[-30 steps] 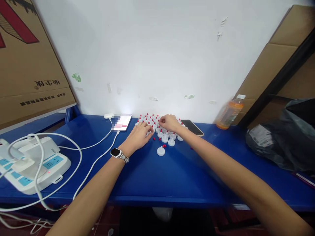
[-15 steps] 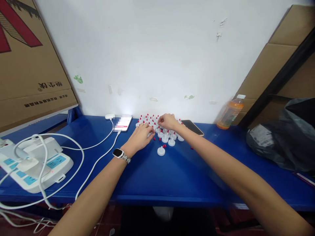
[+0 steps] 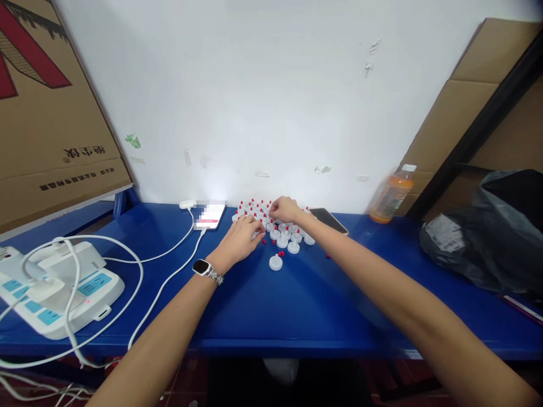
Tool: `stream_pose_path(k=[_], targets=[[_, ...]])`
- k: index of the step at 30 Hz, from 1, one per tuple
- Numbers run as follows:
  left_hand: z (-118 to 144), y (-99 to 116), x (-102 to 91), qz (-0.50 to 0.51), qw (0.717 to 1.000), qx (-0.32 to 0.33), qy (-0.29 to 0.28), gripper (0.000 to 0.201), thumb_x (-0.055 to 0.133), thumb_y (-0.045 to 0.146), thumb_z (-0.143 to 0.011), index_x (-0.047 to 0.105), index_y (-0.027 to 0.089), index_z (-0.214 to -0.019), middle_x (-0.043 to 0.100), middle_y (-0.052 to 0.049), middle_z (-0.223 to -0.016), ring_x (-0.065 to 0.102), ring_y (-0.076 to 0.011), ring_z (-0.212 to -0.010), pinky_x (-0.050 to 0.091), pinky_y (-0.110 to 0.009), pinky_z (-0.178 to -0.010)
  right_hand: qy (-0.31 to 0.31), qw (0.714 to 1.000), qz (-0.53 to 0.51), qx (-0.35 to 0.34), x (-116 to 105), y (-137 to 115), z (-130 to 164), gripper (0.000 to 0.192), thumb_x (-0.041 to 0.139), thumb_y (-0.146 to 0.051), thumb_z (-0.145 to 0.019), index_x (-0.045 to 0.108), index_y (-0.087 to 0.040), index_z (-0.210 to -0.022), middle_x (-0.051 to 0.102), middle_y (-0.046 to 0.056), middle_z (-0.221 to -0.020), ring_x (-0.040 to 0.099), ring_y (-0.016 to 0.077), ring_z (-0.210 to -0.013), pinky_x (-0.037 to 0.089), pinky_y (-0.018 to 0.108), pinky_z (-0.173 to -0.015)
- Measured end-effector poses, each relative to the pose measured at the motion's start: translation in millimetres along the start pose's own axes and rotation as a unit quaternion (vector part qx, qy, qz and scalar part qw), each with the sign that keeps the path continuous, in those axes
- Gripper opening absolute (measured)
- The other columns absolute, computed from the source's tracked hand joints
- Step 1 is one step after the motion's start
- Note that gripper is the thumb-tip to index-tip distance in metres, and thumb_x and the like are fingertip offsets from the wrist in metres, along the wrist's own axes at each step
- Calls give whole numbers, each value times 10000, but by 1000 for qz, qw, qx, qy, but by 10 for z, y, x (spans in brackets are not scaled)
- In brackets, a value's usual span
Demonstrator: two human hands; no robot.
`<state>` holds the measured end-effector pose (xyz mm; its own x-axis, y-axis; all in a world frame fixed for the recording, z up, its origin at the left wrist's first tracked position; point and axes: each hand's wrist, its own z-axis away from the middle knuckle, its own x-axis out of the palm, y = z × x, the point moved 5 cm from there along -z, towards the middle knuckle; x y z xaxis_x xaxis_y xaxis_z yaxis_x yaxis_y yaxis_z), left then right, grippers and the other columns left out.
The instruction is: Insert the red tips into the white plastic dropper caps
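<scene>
A cluster of small white round caps with red tips (image 3: 258, 210) stands near the wall on the blue table (image 3: 297, 305). My left hand (image 3: 237, 240), with a watch on its wrist, rests at the cluster's left edge, its fingertips closed on a white cap (image 3: 256, 232). My right hand (image 3: 286, 210) reaches over the cluster from the right with its fingers pinched together; whatever is between them is too small to see. More white caps (image 3: 292, 242) lie just in front, one white cap (image 3: 275, 262) sits apart, and loose red bits (image 3: 281, 253) are scattered beside it.
A lit phone (image 3: 210, 215) on a white cable lies left of the caps, a dark phone (image 3: 328, 220) to their right. A white power strip (image 3: 59, 288) with cables sits far left. An orange drink bottle (image 3: 388, 195), a black bag (image 3: 487, 237) and cardboard (image 3: 46, 113) stand around.
My view has drifted slightly. Both hands stay at the cluster of caps, with only small finger movements; my right hand has edged a little to the left.
</scene>
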<state>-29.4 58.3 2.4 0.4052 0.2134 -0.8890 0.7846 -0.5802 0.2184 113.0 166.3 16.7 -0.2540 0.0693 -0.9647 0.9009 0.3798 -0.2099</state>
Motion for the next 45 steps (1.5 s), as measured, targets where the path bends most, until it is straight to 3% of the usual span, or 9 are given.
stream_pose_path(k=[8, 14, 17, 22, 26, 29, 32, 40, 45], targets=[[0, -18, 20, -1, 1000, -3, -7, 198, 486, 310, -957, 653, 203, -958, 608, -91, -1018, 547, -268, -1007, 448, -418, -865, 5, 999, 42, -22, 13, 16, 62, 139, 595, -190, -771, 733, -177, -760, 748, 86, -830, 647, 229, -875, 259, 428, -973], [4, 1, 3, -5, 1000, -7, -6, 200, 492, 318, -957, 656, 205, -967, 605, -91, -1031, 549, -265, -1008, 448, -414, -869, 45, 997, 44, -32, -47, -61, 190, 280, 493, -349, -896, 684, -185, -1018, 736, 90, -900, 635, 251, -920, 276, 425, -944], [2, 7, -3, -9, 1000, -7, 1, 194, 494, 330, -957, 649, 213, -971, 603, -83, -1018, 544, -266, -1010, 447, -418, -873, 56, 994, 74, -63, -48, -137, 272, 342, 512, -471, -886, 670, -169, -918, 722, 98, -843, 627, 274, -922, 277, 429, -938], [7, 13, -19, -13, 1000, -15, 23, 225, 507, 382, -954, 616, 213, -1055, 586, -88, -1082, 525, -284, -1065, 451, -441, -897, 33, 994, 79, -74, -36, -217, 311, 203, 528, -302, -848, 647, -171, -749, 712, 93, -799, 622, 252, -893, 276, 409, -918], [25, 91, -122, 8, 996, -12, 92, 362, 508, 419, -956, 520, 186, -1232, 545, -124, -1208, 511, -292, -1142, 445, -458, -969, 103, 992, -68, -35, -186, -194, 460, 236, 459, -318, -894, 577, -187, -737, 659, 23, -722, 588, 185, -762, 326, 361, -865], [28, 200, -177, 59, 990, 10, 124, 431, 483, 430, -974, 427, 195, -1331, 541, -128, -1266, 517, -276, -1183, 439, -445, -1010, 138, 958, -250, -9, -191, -149, 691, 293, 411, -405, -931, 491, -210, -728, 565, -22, -655, 521, 149, -652, 374, 286, -698], [11, 300, -153, 126, 986, 30, 108, 374, 432, 411, -1003, 436, 200, -1312, 593, -107, -1186, 582, -236, -1069, 473, -402, -963, 153, 920, -361, -14, -104, -163, 916, 352, 366, -481, -959, 435, -226, -727, 497, -32, -640, 478, 143, -623, 370, 264, -610], [32, 413, -93, 178, 975, 74, 110, 403, 436, 375, -1010, 371, 214, -1374, 576, -101, -1206, 583, -191, -964, 482, -347, -879, 176, 876, -444, -59, -61, -287, 1116, 485, 353, -586, -960, 429, -207, -667, 424, -31, -606, 397, 125, -580, 316, 269, -561], [12, 434, -71, 218, 969, 59, 102, 328, 414, 396, -1017, 432, 200, -1279, 576, -34, -915, 550, -156, -783, 459, -312, -753, 182, 852, -491, -24, -68, -284, 1144, 541, 357, -650, -925, 381, -216, -603, 383, -37, -542, 357, 115, -525, 284, 272, -533]])
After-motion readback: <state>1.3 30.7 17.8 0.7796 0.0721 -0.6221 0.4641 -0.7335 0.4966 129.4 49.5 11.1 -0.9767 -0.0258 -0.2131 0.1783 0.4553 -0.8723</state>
